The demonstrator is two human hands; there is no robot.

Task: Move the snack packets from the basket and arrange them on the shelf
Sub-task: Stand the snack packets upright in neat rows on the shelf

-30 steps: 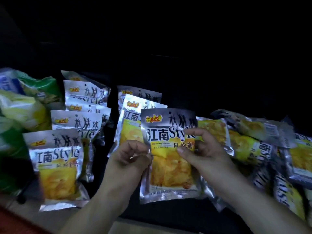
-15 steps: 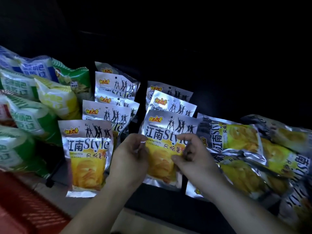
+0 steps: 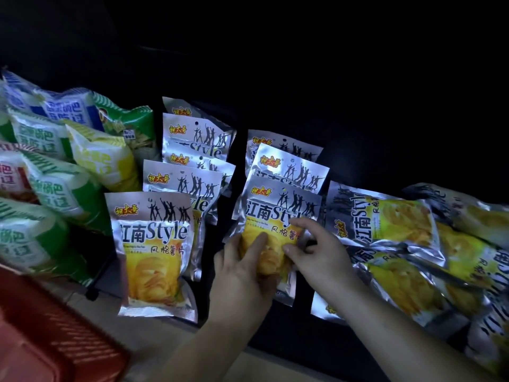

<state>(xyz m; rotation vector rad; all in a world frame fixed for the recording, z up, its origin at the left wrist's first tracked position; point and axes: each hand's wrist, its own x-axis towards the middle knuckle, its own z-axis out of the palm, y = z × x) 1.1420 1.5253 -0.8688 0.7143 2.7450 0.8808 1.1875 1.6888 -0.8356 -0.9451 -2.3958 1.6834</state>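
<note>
Snack packet (image 3: pixel 278 216) at the front of the middle row, that's the one in play, standing upright on the dark shelf (image 3: pixel 289 340) with its long axis running top to bottom. Both hands are on its lower half: the left hand (image 3: pixel 242 274) cups the left edge and bottom with fingers curled round the yellow panel, the right hand (image 3: pixel 316 252) pinches the right edge, thumb on the front. So both are closed on the same packet, and it sits directly ahead of them, between the two.

Behind it, further packets (image 3: pixel 289 166) of the same kind stand one after another towards the far side. To the left, a second row (image 3: pixel 190 150) runs back from a near packet (image 3: pixel 154 249). Printing reads clearly: "江南Style" in big letters, "风格薯片" under it, a red and yellow logo up top, dancing silhouettes on silver.

Off to the right, a loose heap (image 3: pixel 385 224) of the same packets lies on its side, lettering turned sideways. Those still want standing up, I'd say, and the right hand is the nearer one for that. Far left, green and blue bags (image 3: pixel 55 188) crowd the shelf, their characters too blurred to read properly. The red basket (image 3: pixel 41 334) shows at the near left corner.
</note>
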